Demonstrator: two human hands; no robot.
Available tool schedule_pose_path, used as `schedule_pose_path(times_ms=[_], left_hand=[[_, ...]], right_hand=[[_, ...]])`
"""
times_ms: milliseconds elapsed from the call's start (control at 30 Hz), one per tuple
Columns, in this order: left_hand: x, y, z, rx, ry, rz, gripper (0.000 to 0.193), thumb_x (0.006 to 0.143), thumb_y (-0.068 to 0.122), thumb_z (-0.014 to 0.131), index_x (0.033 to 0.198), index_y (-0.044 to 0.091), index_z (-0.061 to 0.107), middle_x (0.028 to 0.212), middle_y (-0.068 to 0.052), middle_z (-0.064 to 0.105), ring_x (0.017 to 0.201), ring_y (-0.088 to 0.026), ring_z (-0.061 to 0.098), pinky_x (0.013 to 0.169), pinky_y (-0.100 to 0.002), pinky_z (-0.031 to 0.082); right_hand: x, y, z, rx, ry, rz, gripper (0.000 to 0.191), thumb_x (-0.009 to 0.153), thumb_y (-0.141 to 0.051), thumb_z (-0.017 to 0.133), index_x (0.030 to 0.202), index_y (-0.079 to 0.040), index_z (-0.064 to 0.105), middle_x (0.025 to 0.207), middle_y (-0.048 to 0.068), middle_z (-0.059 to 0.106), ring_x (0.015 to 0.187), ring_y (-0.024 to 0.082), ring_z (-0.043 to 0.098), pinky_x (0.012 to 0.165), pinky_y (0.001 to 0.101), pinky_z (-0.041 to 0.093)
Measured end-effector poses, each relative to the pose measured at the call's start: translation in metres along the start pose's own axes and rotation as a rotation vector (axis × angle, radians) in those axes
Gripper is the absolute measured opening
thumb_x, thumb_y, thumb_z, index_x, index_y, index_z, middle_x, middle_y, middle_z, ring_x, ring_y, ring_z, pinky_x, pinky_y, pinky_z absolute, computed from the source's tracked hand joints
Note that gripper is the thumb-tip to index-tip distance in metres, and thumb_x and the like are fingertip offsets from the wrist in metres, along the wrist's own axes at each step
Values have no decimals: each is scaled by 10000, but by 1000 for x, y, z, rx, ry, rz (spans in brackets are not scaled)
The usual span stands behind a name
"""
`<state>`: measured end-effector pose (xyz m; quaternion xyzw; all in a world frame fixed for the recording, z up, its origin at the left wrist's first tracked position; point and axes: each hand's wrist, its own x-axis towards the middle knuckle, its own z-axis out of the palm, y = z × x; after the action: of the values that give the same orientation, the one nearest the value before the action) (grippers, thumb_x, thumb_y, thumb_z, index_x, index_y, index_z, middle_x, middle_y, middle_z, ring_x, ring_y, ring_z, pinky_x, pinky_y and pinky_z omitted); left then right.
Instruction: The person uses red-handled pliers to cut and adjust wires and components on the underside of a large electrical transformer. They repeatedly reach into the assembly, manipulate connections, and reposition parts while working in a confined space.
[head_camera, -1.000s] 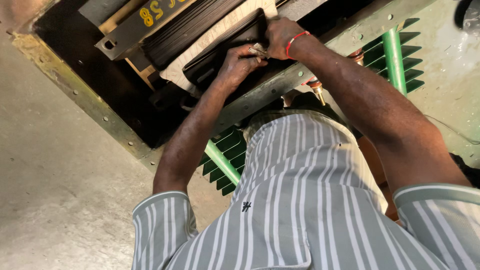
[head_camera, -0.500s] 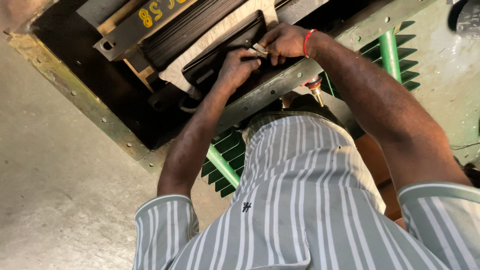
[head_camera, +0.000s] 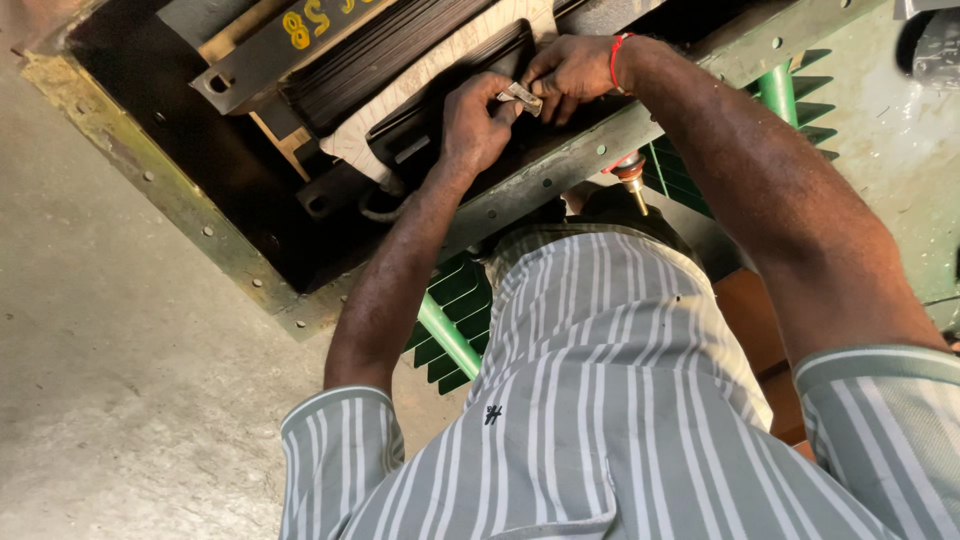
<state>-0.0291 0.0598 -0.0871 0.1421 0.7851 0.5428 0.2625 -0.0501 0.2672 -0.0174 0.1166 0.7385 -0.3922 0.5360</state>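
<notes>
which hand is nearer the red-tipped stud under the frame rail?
Right. The right hand sits on the rail almost directly above the red-tipped stud; the left hand is further off to its left, over the black coil block.

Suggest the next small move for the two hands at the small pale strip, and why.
Probably press the small pale strip down against the black laminated block: the left hand and right hand both pinch it just above the block, so it looks not yet seated.
</notes>
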Motion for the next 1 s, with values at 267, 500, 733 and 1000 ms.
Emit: schedule_pose_path(times_ms=[267, 500, 733, 1000], left_hand=[[0, -4, 1, -177, -26, 6, 428, 881, -30, 756, 1280, 67, 636, 1191, -88, 729, 1124, -195, 719, 969, -354, 610], [-2, 1, -9, -260, -178, 96, 608, 862, -86, 745, 1417, 51, 538, 1254, -108, 721, 1200, -195, 683, 1055, -370, 555], [-2, 9, -12, -314, -256, -76, 641, 852, -62, 746, 1444, 20, 513, 1219, -102, 728, 1153, -213, 697, 1011, -363, 585], [-4, 1, -4, -100, -189, 36, 487, 956, 97, 778, 1371, -23, 553, 1220, -160, 690, 1131, -220, 665, 930, -354, 551]], right_hand=[[-1, -4, 0, 35, 53, 10, 318, 1028, -256, 581, 1268, -71, 677, 974, 151, 772, 805, 276, 750, 803, 400, 612], [5, -15, 9, -66, 108, 65, 296, 940, -97, 607, 1198, 24, 683, 955, 159, 787, 784, 257, 779, 766, 375, 629], [6, -19, 25, -657, 361, -72, 286, 825, -228, 772, 978, 12, 788, 973, 218, 718, 880, 376, 706, 783, 453, 586], [-83, 24, 43, -267, 1060, -609, 145, 988, -36, 596, 1073, 25, 696, 977, 219, 718, 855, 394, 714, 778, 466, 584]])
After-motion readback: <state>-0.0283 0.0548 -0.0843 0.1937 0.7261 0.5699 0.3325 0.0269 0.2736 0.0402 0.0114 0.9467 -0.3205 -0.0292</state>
